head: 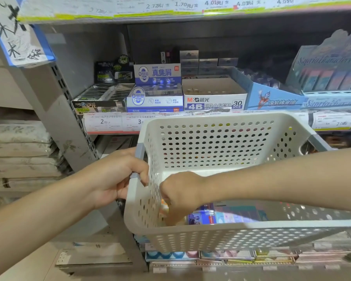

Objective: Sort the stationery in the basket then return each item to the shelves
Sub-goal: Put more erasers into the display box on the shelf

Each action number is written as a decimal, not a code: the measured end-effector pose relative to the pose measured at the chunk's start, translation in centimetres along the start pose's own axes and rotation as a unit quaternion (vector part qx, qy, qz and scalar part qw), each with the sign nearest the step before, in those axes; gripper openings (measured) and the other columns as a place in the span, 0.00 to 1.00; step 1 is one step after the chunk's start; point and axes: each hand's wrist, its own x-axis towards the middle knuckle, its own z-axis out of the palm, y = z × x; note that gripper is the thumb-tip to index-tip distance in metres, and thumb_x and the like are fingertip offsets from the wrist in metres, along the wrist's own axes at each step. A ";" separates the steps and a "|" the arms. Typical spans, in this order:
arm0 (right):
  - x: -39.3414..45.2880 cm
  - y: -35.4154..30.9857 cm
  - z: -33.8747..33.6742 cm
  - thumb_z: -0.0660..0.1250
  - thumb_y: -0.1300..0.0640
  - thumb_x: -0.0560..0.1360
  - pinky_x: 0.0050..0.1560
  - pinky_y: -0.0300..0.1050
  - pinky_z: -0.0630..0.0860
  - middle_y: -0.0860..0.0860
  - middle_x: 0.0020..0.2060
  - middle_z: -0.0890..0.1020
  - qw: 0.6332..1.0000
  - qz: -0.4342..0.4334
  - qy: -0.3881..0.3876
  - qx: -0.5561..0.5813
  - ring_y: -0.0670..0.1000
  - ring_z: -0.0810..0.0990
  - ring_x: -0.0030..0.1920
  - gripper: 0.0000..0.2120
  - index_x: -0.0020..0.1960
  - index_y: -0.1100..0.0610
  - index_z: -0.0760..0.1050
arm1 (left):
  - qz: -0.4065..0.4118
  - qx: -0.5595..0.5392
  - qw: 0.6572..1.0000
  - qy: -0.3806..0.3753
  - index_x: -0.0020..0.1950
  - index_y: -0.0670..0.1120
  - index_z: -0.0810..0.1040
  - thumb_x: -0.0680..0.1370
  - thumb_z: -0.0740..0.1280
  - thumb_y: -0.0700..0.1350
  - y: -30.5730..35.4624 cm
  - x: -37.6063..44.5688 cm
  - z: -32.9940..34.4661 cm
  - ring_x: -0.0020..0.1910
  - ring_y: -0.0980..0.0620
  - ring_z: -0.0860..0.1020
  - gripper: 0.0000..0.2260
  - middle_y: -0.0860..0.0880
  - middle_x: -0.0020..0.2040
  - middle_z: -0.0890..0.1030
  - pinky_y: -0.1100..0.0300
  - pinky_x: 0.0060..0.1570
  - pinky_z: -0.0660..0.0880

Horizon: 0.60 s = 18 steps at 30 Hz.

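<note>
The cream perforated plastic basket [217,151] held colourful stationery packets [237,214] at its near side. The left hand [118,177] gripped its grey left handle [139,159]; the right hand [180,196] reached inside, fingers curled among the packets, grasp unclear. Beyond stood a white cardboard eraser box [214,98] on the grey metal shelf [201,114].

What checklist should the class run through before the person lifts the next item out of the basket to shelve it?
1. Basket held steady: ok, left hand grips its grey handle.
2. Right hand reaching inside the basket: ok.
3. Item firmly pinched: cannot tell, fingers hidden.
4. Which item it is: cannot tell, blurred.
5. M&G eraser box on the shelf has room: ok, looks mostly empty.
</note>
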 end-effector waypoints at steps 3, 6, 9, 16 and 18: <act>-1.2 0.8 -3.3 0.72 0.45 0.65 0.26 0.37 0.62 0.49 0.25 0.70 0.998 0.003 0.036 0.058 0.50 0.67 0.26 0.17 0.32 0.59 0.72 | 0.007 0.008 1.000 -0.005 0.56 0.40 0.78 0.43 0.67 0.36 -0.4 0.1 -0.5 0.40 0.41 0.77 0.39 0.35 0.43 0.80 0.47 0.47 0.76; -3.3 2.1 -7.5 0.72 0.52 0.65 0.30 0.39 0.66 0.53 0.29 0.76 0.987 -0.008 0.087 0.133 0.48 0.69 0.28 0.14 0.41 0.64 0.79 | 0.010 0.008 1.000 -0.010 0.52 0.41 0.79 0.44 0.66 0.35 -0.6 -0.2 -0.7 0.36 0.43 0.76 0.34 0.39 0.38 0.77 0.47 0.48 0.73; -5.6 4.1 -11.6 0.71 0.56 0.65 0.30 0.32 0.70 0.53 0.35 0.84 0.972 0.005 0.131 0.196 0.41 0.76 0.28 0.12 0.46 0.60 0.80 | 0.007 0.013 1.000 -0.003 0.51 0.42 0.79 0.44 0.66 0.34 -0.6 -0.2 -0.7 0.35 0.43 0.78 0.34 0.39 0.38 0.80 0.43 0.51 0.75; -7.1 10.2 -17.5 0.71 0.46 0.64 0.52 0.51 0.79 0.49 0.45 0.83 0.959 0.143 0.233 0.075 0.50 0.80 0.45 0.16 0.49 0.53 0.81 | -0.002 0.018 1.000 -0.009 0.48 0.45 0.82 0.53 0.62 0.32 -0.6 0.0 -0.9 0.38 0.44 0.78 0.26 0.40 0.40 0.80 0.45 0.51 0.70; -6.5 11.8 -18.1 0.70 0.43 0.62 0.54 0.51 0.77 0.51 0.48 0.83 0.960 0.182 0.213 0.017 0.52 0.79 0.46 0.18 0.47 0.52 0.81 | -0.003 0.014 1.000 -0.011 0.50 0.43 0.81 0.53 0.63 0.32 -0.5 0.1 -0.8 0.37 0.45 0.78 0.26 0.41 0.40 0.81 0.46 0.48 0.69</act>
